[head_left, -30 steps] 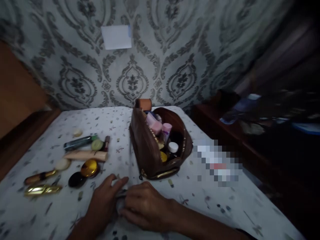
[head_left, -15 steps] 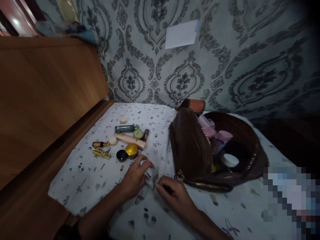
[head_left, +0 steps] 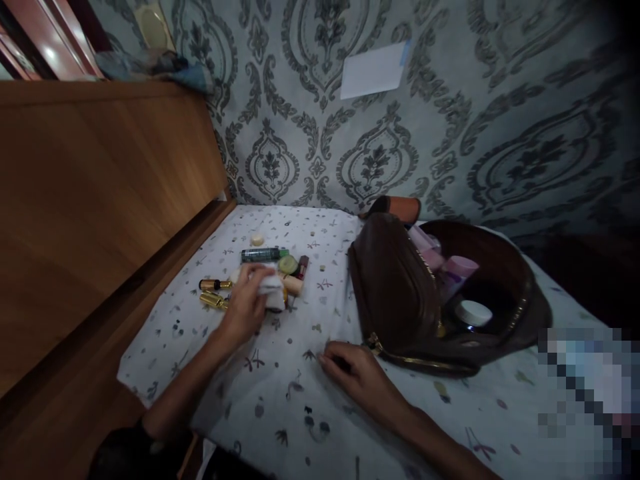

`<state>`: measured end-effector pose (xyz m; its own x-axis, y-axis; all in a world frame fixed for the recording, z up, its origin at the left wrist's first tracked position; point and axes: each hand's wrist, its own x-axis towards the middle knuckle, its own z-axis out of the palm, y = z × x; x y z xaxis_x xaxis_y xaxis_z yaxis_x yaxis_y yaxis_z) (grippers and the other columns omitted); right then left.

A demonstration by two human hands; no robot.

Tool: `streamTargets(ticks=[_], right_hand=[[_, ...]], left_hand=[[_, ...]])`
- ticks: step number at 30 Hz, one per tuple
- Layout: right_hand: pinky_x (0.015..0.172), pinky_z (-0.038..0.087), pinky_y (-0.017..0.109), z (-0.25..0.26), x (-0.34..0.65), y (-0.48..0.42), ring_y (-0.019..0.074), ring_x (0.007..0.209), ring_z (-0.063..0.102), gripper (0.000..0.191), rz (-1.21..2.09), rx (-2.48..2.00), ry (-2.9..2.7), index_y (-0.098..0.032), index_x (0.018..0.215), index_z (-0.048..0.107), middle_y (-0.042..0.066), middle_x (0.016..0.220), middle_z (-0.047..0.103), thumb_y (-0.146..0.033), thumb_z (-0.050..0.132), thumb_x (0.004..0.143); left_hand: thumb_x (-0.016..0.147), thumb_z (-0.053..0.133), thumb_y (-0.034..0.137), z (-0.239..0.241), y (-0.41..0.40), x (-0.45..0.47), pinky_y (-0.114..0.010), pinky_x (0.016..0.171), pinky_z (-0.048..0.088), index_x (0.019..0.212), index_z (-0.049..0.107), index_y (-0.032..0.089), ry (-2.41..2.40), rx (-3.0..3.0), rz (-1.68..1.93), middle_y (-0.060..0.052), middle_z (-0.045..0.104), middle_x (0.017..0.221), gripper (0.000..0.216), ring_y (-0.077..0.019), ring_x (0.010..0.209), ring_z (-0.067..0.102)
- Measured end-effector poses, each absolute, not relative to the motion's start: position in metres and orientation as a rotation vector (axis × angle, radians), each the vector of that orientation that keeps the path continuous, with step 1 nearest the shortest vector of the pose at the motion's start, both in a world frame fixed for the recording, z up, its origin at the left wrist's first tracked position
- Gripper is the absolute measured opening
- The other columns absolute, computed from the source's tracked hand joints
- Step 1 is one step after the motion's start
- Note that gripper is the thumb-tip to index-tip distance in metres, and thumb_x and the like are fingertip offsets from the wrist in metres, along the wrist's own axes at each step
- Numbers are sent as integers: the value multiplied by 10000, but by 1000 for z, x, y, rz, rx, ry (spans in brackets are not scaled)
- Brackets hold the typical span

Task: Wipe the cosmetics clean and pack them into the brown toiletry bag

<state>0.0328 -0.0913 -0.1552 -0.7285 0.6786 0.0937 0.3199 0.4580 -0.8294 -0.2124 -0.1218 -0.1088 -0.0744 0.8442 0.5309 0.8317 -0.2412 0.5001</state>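
My left hand (head_left: 243,303) is closed on a small white, tissue-like piece (head_left: 271,292), held over the group of cosmetics. Beneath it, a beige tube (head_left: 293,285) shows only in part, and the jars nearby are mostly covered. Just left of my fingers lie a gold lipstick-shaped tube (head_left: 212,299) and a black-and-gold one (head_left: 214,284). My right hand (head_left: 347,365) rests on the sheet with its fingers curled in, nothing visible in them. To its right stands an unzipped brown bag (head_left: 395,287), close to the knuckles.
Behind my left hand lie a dark green bottle (head_left: 261,255), a round green-lidded jar (head_left: 288,265) and a dark red tube (head_left: 303,267). Pink containers (head_left: 459,270) and a white lid (head_left: 474,313) sit inside the bag. A wooden panel (head_left: 110,180) borders the left; a patterned wall rises behind.
My left hand has moved left and away from my right hand, carrying the white piece over the cosmetics. My right hand has stayed beside the bag. The view has shifted slightly.
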Motion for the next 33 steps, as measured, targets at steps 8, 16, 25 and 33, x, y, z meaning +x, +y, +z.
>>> streamTargets(ticks=[8, 16, 25, 33], right_hand=[[525, 332, 225, -155, 11, -95, 113, 552, 432, 377, 1403, -857, -2094, -182, 622, 506, -22, 562, 490, -429, 509, 907], [531, 319, 218, -168, 14, -95, 105, 579, 413, 372, 1360, -863, -2044, -168, 629, 521, -29, 577, 455, -425, 519, 897], [553, 400, 230, -176, 15, -93, 112, 577, 494, 399, 1465, -793, -1842, -163, 702, 571, -11, 600, 546, -503, 535, 907], [666, 489, 263, -163, 17, -102, 151, 800, 606, 479, 1234, -743, -1792, -187, 1264, 559, 72, 1026, 648, -401, 643, 844]], left_hand=[[885, 419, 138, -102, -36, -285, -389, 1075, 410, 1362, 442, 141, 2141, 2221, 281, -156, 371, 1434, 477, -263, 1256, 494], [746, 593, 161, -117, 18, -315, -372, 1030, 422, 1329, 488, 92, 1977, 2203, -35, -170, 560, 1306, 597, -292, 1198, 545], [806, 560, 250, -89, -2, -310, -383, 1034, 410, 1306, 430, 107, 1972, 2281, 148, -141, 538, 1267, 536, -279, 1176, 513], [868, 541, 183, -63, -141, -239, -395, 958, 457, 1317, 443, 228, 1584, 2472, 349, -94, 540, 1201, 461, -262, 1124, 520]])
